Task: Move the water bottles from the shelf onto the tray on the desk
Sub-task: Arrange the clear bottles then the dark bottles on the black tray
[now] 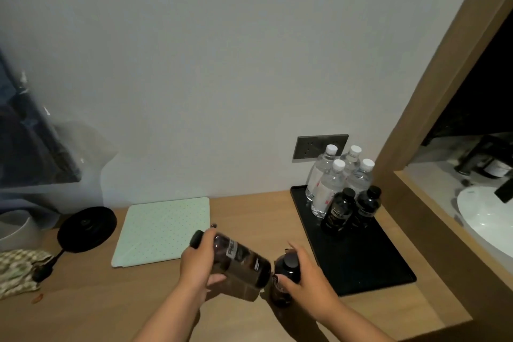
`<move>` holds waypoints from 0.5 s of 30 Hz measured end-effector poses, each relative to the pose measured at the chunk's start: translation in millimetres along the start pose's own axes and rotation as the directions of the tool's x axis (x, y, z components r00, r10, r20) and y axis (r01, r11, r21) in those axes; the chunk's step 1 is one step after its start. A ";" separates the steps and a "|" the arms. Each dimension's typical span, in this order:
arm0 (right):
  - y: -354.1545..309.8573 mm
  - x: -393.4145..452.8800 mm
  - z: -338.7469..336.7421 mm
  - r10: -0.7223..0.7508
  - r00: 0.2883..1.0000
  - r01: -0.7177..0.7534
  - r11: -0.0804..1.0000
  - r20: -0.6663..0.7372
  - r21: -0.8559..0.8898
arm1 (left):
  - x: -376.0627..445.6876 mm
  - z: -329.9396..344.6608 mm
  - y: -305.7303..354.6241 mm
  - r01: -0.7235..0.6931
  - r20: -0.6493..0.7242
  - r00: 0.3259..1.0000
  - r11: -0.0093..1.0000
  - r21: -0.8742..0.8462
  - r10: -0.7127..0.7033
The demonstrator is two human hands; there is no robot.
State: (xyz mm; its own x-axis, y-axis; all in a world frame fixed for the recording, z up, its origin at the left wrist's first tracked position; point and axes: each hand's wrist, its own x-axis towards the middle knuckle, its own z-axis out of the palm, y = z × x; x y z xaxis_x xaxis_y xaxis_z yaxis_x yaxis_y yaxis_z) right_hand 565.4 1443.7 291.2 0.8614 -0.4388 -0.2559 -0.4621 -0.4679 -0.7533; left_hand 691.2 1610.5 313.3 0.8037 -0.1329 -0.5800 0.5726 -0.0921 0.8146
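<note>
My left hand (198,264) grips a dark bottle (238,257) with a black cap, tilted on its side above the wooden desk (91,308). My right hand (305,272) holds a second dark bottle (286,277) upright just left of the black tray (361,264). At the tray's far end stand several clear water bottles (330,186) with white caps, and two dark bottles (352,211) stand in front of them. The near half of the tray is bare.
A pale green dotted mat (163,230) lies on the desk to the left. A round black kettle base (86,229) and a checked cloth (16,272) sit further left. A wall socket (311,147) is behind the tray. A wooden frame (433,108) borders a white washbasin (483,216) on the right.
</note>
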 end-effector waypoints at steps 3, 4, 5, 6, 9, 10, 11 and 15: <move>2.8 -0.4 6.6 0.100 0.994 -0.104 0.988 0.042 0.114 | -2.1 -11.4 20.4 0.051 0.046 0.998 0.989 -0.139 -0.045; 4.8 -1.3 9.0 0.104 0.992 -0.111 0.986 0.070 0.122 | -4.4 -14.1 25.9 0.093 0.063 0.995 0.975 -0.200 -0.082; 6.7 -1.8 11.4 0.100 0.990 -0.111 0.986 0.095 0.125 | -7.6 -15.6 31.0 0.152 0.093 0.987 0.951 -0.268 -0.132; 6.8 -2.8 13.2 0.096 0.989 -0.110 0.986 0.112 0.126 | -12.1 -16.4 35.6 0.220 0.134 0.974 0.917 -0.333 -0.185; 6.1 -4.6 17.9 0.104 0.991 -0.114 0.984 0.079 0.136 | -23.7 -14.8 43.0 0.392 0.262 0.919 0.762 -0.515 -0.295; 5.3 -5.4 18.7 0.110 0.992 -0.118 0.980 0.057 0.159 | -26.5 -14.8 43.0 0.419 0.283 0.908 0.717 -0.558 -0.310; 5.4 -6.4 19.2 0.118 0.993 -0.121 0.971 0.028 0.205 | -30.0 -15.3 42.0 0.429 0.294 0.903 0.682 -0.591 -0.314; 0.1 -13.8 11.4 0.204 0.971 -0.121 0.872 -0.128 0.474 | -36.3 -23.6 26.1 0.428 0.296 0.904 0.633 -0.645 -0.310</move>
State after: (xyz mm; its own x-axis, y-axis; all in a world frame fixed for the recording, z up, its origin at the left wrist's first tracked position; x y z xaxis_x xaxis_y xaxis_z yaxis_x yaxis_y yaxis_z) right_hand 555.8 1458.4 287.7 0.7146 -0.6196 -0.3248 -0.4073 0.0090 -0.9132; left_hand 680.9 1636.2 355.6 0.5009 -0.3838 -0.7757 0.8108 0.5215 0.2656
